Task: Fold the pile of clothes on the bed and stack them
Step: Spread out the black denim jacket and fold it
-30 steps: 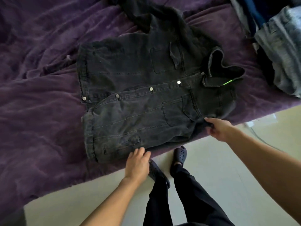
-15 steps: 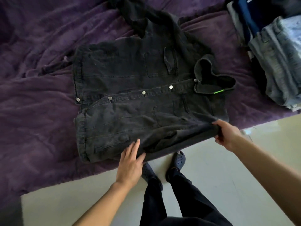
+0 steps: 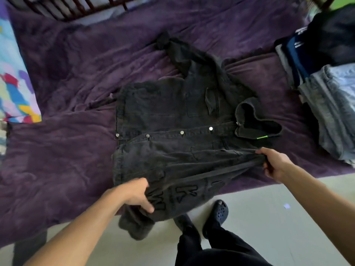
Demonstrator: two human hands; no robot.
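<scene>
A black denim jacket (image 3: 172, 116) with metal snap buttons lies buttoned on the purple blanket (image 3: 57, 160), collar to the right. My left hand (image 3: 137, 193) grips its near edge at the hem end and lifts it, so the back with black letters shows. My right hand (image 3: 273, 163) pinches the near edge at the shoulder end, just below the collar. One sleeve trails off toward the far side. Another dark bunch of the jacket hangs below my left hand over the bed's edge. A stack of folded clothes (image 3: 326, 104), pale denim in front and dark items behind, sits at the right.
A colourful patterned pillow (image 3: 13, 77) lies at the left edge of the bed. A dark wooden slatted headboard (image 3: 73, 6) runs along the far side. My legs and dark clogs (image 3: 221, 210) stand on the pale floor at the bed's near edge.
Both hands have closed on the jacket's near edge and raised it off the bed, exposing the lettered back. The camera view has pulled back to show more of the bed.
</scene>
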